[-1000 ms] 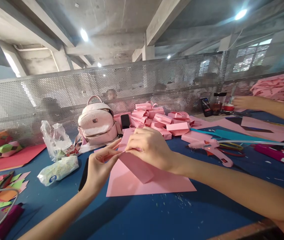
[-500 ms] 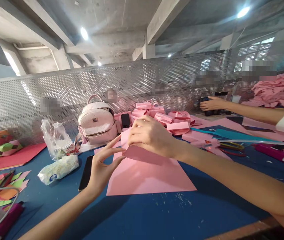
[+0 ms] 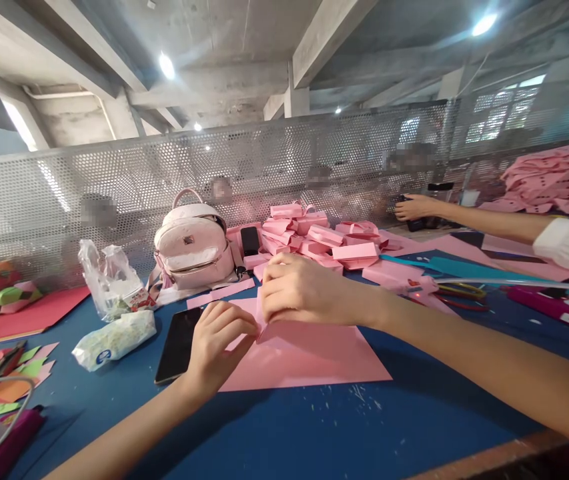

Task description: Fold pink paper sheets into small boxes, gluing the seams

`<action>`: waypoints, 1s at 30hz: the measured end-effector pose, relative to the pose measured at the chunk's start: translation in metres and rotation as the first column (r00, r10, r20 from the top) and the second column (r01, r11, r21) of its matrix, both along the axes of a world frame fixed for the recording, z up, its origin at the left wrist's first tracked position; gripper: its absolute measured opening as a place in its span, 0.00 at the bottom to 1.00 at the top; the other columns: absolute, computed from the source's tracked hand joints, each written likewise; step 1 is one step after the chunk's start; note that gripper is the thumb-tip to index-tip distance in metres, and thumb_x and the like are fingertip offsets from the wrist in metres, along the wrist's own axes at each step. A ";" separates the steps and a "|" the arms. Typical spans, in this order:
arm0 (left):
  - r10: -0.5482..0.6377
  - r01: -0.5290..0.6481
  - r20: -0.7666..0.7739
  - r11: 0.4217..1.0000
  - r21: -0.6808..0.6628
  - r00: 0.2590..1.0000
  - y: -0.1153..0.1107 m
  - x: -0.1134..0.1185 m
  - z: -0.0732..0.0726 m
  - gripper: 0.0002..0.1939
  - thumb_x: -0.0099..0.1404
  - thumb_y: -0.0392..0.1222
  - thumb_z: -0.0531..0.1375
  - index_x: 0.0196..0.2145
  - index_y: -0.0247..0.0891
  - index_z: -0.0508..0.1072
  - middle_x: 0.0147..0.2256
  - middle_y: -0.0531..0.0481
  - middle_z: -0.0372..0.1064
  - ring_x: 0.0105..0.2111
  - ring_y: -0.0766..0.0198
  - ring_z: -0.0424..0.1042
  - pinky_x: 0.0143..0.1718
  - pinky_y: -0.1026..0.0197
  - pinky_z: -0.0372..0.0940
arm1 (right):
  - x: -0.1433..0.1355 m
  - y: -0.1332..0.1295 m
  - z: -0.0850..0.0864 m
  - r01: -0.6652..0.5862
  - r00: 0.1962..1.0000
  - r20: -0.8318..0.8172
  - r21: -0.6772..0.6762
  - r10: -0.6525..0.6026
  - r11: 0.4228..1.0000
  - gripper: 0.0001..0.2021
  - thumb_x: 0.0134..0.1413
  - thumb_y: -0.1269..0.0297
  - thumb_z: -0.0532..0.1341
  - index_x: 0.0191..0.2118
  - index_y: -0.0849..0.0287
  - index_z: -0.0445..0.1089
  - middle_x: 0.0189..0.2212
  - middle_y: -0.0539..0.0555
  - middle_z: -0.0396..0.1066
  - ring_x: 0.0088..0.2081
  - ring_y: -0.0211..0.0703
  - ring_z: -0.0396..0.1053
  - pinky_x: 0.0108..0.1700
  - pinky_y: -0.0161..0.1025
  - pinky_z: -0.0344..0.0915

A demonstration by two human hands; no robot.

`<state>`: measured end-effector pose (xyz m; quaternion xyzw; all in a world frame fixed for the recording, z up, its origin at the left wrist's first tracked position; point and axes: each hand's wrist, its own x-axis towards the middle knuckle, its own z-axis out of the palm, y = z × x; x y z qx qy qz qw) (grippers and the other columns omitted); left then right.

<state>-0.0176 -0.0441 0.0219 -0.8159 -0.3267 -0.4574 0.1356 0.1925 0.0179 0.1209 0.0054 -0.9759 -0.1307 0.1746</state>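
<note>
A small piece of pink paper [image 3: 260,313] is pinched between my two hands, mostly covered by the fingers. My left hand [image 3: 221,343] grips its lower left end, fingers curled against the thumb. Over the top and right side of the piece, my right hand [image 3: 299,290] is closed, its fingers bent and pointing left. Flat on the blue table below lies a large pink sheet [image 3: 314,360], partly under my hands. A black phone [image 3: 177,350] rests beside my left hand. Behind my right hand is a pile of folded pink paper boxes [image 3: 327,237].
A pale pink backpack [image 3: 194,247] stands at the back, near a plastic bag [image 3: 109,280] and a tissue pack [image 3: 114,340]. Paper scraps [image 3: 11,380] lie left. A glue gun [image 3: 419,283], scissors [image 3: 464,293] and a magenta power strip [image 3: 554,307] lie right. Another person's hand [image 3: 414,208] reaches in behind.
My left fingers, stretched out before, have curled down onto the paper piece. My right hand has dipped slightly with it. The other person's arm has shifted a little left.
</note>
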 end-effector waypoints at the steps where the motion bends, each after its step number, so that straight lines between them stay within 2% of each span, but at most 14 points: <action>1: 0.001 -0.001 -0.002 1.000 0.008 1.000 0.000 0.000 0.000 0.08 0.65 0.29 0.62 0.31 0.40 0.70 0.32 0.53 0.75 0.33 0.63 0.69 0.36 0.59 0.60 | 0.000 0.000 -0.001 -0.001 1.000 0.002 -0.001 0.001 1.000 0.11 0.68 0.66 0.56 0.37 0.55 0.76 0.32 0.48 0.75 0.40 0.42 0.64 0.50 0.42 0.53; 10: -0.019 0.022 -0.052 0.998 0.057 0.998 -0.004 0.002 -0.001 0.07 0.64 0.31 0.64 0.33 0.40 0.71 0.31 0.53 0.76 0.31 0.64 0.69 0.36 0.58 0.59 | -0.001 0.000 -0.003 0.010 1.000 -0.023 0.030 -0.010 0.999 0.12 0.68 0.69 0.56 0.34 0.56 0.75 0.31 0.47 0.75 0.39 0.42 0.63 0.48 0.41 0.53; 16: -0.009 0.019 -0.078 0.992 0.124 0.997 -0.006 0.004 -0.002 0.11 0.64 0.27 0.62 0.28 0.40 0.68 0.29 0.55 0.76 0.30 0.65 0.68 0.35 0.59 0.59 | -0.001 0.001 -0.004 -0.008 1.000 -0.013 0.023 0.009 1.000 0.12 0.68 0.69 0.56 0.35 0.56 0.75 0.31 0.48 0.75 0.38 0.41 0.63 0.49 0.41 0.54; 22: 0.019 -0.015 -0.058 0.997 0.080 0.998 -0.002 0.004 -0.006 0.09 0.65 0.27 0.58 0.30 0.39 0.68 0.32 0.54 0.76 0.31 0.65 0.70 0.36 0.59 0.59 | -0.002 0.002 -0.006 -0.016 0.999 -0.035 0.091 0.019 0.996 0.14 0.68 0.71 0.54 0.34 0.56 0.75 0.31 0.47 0.74 0.39 0.41 0.63 0.49 0.42 0.53; 25: 0.045 -0.046 -0.117 0.999 -0.002 0.992 0.003 0.003 -0.013 0.08 0.67 0.29 0.56 0.33 0.40 0.69 0.35 0.52 0.76 0.34 0.63 0.71 0.38 0.59 0.60 | -0.003 0.003 -0.008 0.006 1.000 0.002 0.137 -0.007 0.991 0.15 0.67 0.73 0.54 0.33 0.57 0.74 0.30 0.48 0.74 0.38 0.41 0.63 0.48 0.42 0.53; 27: 0.046 -0.062 -0.154 0.993 -0.099 0.987 0.005 0.003 -0.016 0.02 0.68 0.34 0.59 0.37 0.40 0.70 0.38 0.50 0.76 0.37 0.60 0.72 0.39 0.58 0.61 | -0.003 0.005 -0.010 0.041 0.999 0.026 0.176 -0.046 0.984 0.15 0.67 0.74 0.54 0.31 0.58 0.74 0.29 0.49 0.73 0.37 0.41 0.63 0.47 0.42 0.54; 28: 0.033 -0.057 -0.156 0.986 -0.156 0.987 0.005 0.004 -0.018 0.04 0.67 0.39 0.61 0.39 0.40 0.70 0.39 0.48 0.76 0.38 0.58 0.72 0.39 0.58 0.62 | -0.003 0.005 -0.012 0.054 0.998 0.034 0.187 -0.061 0.981 0.15 0.67 0.74 0.54 0.30 0.58 0.73 0.28 0.50 0.73 0.36 0.41 0.62 0.46 0.42 0.53; 30: -0.012 -0.021 -0.109 0.956 -0.292 0.994 0.004 0.006 -0.019 0.15 0.63 0.48 0.65 0.43 0.39 0.69 0.39 0.47 0.74 0.37 0.57 0.71 0.37 0.58 0.63 | -0.004 0.005 -0.016 0.054 0.997 0.042 0.176 -0.063 0.983 0.14 0.67 0.73 0.55 0.30 0.57 0.73 0.28 0.49 0.73 0.35 0.42 0.62 0.44 0.41 0.53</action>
